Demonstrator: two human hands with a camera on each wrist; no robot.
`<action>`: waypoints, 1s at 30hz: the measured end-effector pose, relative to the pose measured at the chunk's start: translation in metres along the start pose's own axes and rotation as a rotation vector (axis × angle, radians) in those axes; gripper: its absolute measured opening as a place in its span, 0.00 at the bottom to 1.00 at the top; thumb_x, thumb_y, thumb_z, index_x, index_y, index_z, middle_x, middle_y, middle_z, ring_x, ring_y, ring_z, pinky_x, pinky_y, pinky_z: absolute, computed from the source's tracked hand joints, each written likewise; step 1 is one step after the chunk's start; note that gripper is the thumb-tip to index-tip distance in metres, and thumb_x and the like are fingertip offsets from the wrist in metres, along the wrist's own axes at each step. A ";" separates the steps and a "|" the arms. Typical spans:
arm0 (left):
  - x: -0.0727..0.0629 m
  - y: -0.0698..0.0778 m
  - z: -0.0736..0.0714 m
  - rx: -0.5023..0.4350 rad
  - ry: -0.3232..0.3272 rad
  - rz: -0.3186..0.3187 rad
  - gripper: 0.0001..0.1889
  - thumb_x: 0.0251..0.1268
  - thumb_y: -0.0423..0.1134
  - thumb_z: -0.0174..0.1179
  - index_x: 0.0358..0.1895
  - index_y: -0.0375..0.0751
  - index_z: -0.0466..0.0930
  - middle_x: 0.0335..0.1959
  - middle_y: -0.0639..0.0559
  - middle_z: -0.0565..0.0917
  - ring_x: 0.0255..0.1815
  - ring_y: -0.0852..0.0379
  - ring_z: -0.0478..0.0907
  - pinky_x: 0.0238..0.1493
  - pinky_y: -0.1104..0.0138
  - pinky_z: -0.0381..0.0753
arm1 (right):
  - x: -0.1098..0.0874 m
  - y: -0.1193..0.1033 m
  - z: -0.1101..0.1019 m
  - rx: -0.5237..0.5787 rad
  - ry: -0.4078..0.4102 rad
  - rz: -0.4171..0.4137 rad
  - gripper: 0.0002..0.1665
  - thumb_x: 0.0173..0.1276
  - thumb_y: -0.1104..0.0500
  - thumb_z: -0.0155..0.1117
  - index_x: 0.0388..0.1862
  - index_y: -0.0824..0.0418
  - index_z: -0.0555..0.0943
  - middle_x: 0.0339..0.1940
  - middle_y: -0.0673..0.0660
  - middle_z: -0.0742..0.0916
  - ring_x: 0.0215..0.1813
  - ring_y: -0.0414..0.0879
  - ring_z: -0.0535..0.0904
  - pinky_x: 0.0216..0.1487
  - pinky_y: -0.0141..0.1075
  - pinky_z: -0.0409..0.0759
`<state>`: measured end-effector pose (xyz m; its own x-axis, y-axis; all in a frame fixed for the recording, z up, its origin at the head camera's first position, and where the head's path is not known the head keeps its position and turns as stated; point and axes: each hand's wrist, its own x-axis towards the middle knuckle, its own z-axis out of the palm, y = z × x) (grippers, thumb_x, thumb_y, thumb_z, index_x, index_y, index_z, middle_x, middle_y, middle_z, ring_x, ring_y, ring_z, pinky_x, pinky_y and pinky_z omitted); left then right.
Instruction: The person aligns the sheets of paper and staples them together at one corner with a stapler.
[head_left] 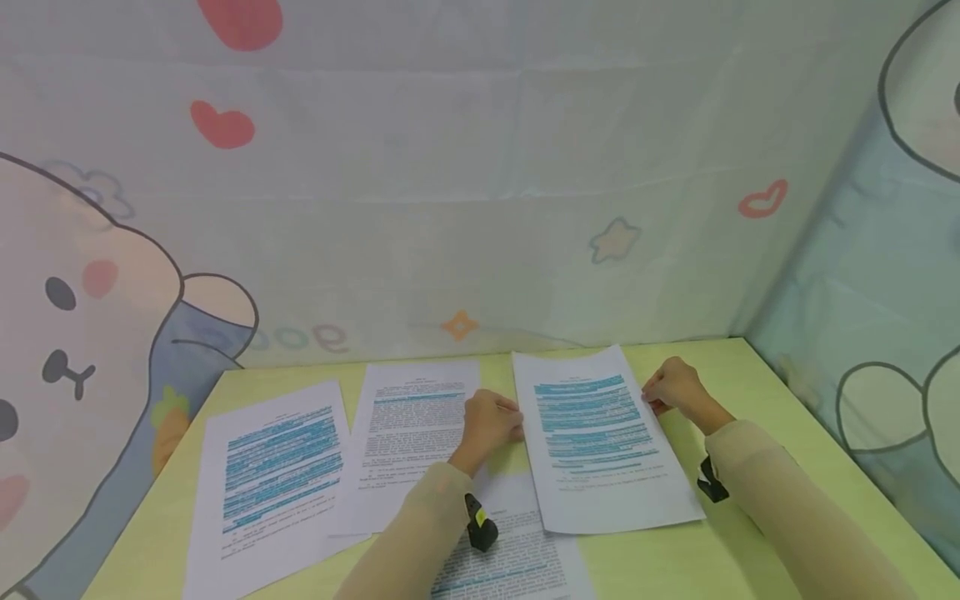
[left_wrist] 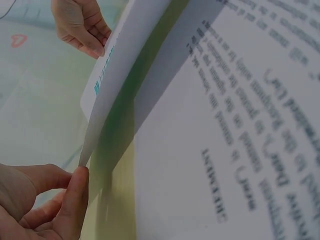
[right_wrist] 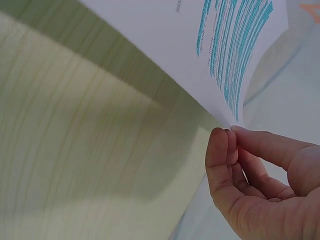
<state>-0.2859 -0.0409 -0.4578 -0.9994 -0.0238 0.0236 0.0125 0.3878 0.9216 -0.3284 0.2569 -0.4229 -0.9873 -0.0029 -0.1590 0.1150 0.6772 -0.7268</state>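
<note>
A printed sheet of paper (head_left: 600, 450) with many lines marked in blue is held up off the table between two hands. My left hand (head_left: 487, 425) pinches its left edge between thumb and fingers; the left wrist view shows that pinch (left_wrist: 60, 200) close up. On the opposite edge, my right hand (head_left: 678, 392) pinches the paper, its thumb and fingertips meeting at the edge in the right wrist view (right_wrist: 260, 175). Beneath the raised sheet lies another printed page (head_left: 502, 542), partly covered by it and by the left sleeve.
At the left of the yellow-green table (head_left: 750, 500) lies a heavily blue-marked page (head_left: 277, 475). It meets a middle page (head_left: 412, 425) with one blue line. A patterned cloth (head_left: 450, 167) hangs behind the table and along its sides.
</note>
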 end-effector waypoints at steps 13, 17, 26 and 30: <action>-0.001 0.006 -0.007 0.060 0.012 0.075 0.03 0.56 0.25 0.65 0.33 0.28 0.86 0.26 0.44 0.86 0.25 0.50 0.86 0.25 0.69 0.83 | 0.002 -0.006 -0.008 -0.008 0.000 -0.018 0.05 0.66 0.74 0.62 0.34 0.79 0.81 0.29 0.66 0.86 0.24 0.48 0.83 0.29 0.37 0.87; -0.002 0.008 -0.008 0.054 0.004 0.104 0.03 0.57 0.24 0.65 0.34 0.27 0.86 0.25 0.42 0.86 0.26 0.47 0.86 0.25 0.68 0.85 | 0.000 -0.007 -0.009 -0.017 0.001 -0.021 0.06 0.66 0.73 0.62 0.34 0.80 0.81 0.29 0.65 0.85 0.24 0.46 0.83 0.29 0.37 0.87; -0.001 0.008 -0.008 0.082 -0.002 0.106 0.03 0.58 0.24 0.65 0.34 0.28 0.86 0.27 0.42 0.86 0.28 0.47 0.87 0.25 0.69 0.84 | -0.005 -0.007 -0.009 -0.005 0.003 -0.013 0.06 0.66 0.74 0.62 0.35 0.80 0.81 0.28 0.65 0.85 0.23 0.45 0.82 0.29 0.37 0.87; 0.000 0.008 -0.008 0.066 -0.012 0.082 0.03 0.59 0.25 0.66 0.35 0.28 0.86 0.28 0.42 0.86 0.28 0.48 0.87 0.26 0.69 0.85 | -0.008 -0.008 -0.009 0.004 -0.005 -0.009 0.06 0.66 0.74 0.62 0.34 0.80 0.81 0.28 0.64 0.85 0.23 0.45 0.82 0.29 0.37 0.87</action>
<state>-0.2851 -0.0447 -0.4474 -0.9954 0.0211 0.0933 0.0928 0.4478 0.8893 -0.3222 0.2579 -0.4101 -0.9877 -0.0124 -0.1561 0.1070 0.6742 -0.7307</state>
